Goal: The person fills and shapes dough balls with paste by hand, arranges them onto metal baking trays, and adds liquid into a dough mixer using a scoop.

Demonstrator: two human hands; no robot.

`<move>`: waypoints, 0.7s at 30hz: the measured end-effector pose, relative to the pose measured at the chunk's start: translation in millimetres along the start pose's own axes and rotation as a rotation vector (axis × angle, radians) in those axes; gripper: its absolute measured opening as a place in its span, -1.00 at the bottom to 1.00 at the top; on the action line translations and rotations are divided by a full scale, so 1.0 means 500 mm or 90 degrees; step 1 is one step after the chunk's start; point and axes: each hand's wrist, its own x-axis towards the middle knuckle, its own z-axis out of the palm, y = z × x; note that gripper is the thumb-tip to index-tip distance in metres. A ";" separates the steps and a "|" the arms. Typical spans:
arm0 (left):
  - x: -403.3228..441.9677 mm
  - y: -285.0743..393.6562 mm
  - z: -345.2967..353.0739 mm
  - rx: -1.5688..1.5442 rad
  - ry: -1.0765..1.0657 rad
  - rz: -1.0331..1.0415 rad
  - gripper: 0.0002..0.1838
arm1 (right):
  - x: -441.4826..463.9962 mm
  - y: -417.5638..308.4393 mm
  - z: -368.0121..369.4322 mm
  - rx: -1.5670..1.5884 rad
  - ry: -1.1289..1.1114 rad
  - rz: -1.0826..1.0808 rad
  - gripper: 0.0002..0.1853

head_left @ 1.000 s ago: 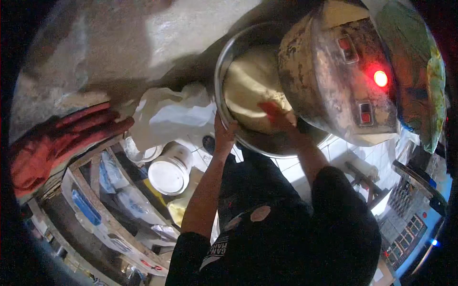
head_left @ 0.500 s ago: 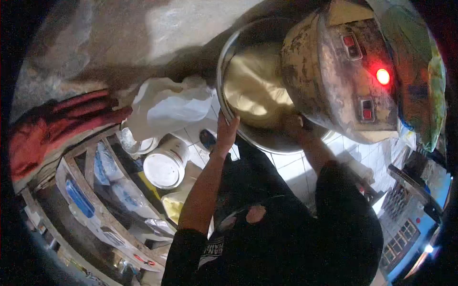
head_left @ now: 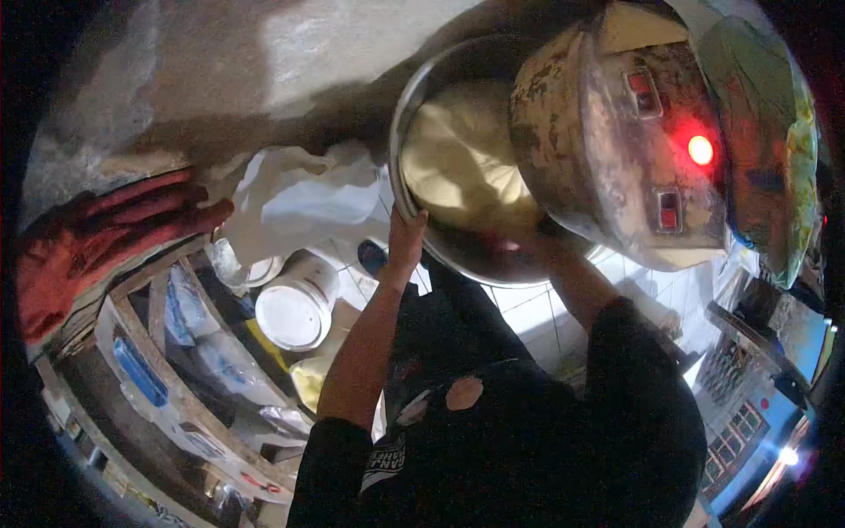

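Note:
A large round metal bowl (head_left: 398, 167) holds a pale, smooth mass like dough (head_left: 462, 154). My left hand (head_left: 407, 239) grips the bowl's near left rim, thumb on the edge. Inside the bowl, at its shadowed near right side, is my right hand (head_left: 528, 246); it is dark and blurred, and its fingers cannot be made out. A faint reddish thing (head_left: 506, 245) shows beside it, too blurred to name. Over the bowl's right part hangs a worn machine housing (head_left: 616, 141) with red switches and a lit red lamp (head_left: 701, 150).
White plastic sheeting (head_left: 308, 198) lies left of the bowl. Below it stands a white lidded bucket (head_left: 295, 308). Red cloth (head_left: 97, 246) rests at the far left, above wooden shelving (head_left: 167, 370) with packets. A green sack (head_left: 766, 132) is at the right, over a tiled floor (head_left: 537, 317).
My right hand has moved from the top of the pale mass down to the bowl's near side. The red item it held is now hardly visible. My left hand stays on the rim.

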 end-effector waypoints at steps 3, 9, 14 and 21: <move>-0.027 0.107 0.012 -0.113 0.028 0.119 -0.27 | 0.083 -0.072 0.053 -0.028 -0.040 -0.041 -0.54; -0.020 0.038 -0.012 0.017 -0.015 0.149 -0.36 | 0.049 -0.005 -0.001 -0.024 -0.022 -0.025 -0.54; -0.035 0.054 0.009 -0.095 0.036 0.093 -0.36 | 0.103 0.045 0.054 -0.201 0.082 -0.024 -0.49; -0.087 0.026 -0.095 0.225 0.053 0.091 -0.29 | -0.078 0.050 -0.005 0.571 0.227 -0.051 -0.46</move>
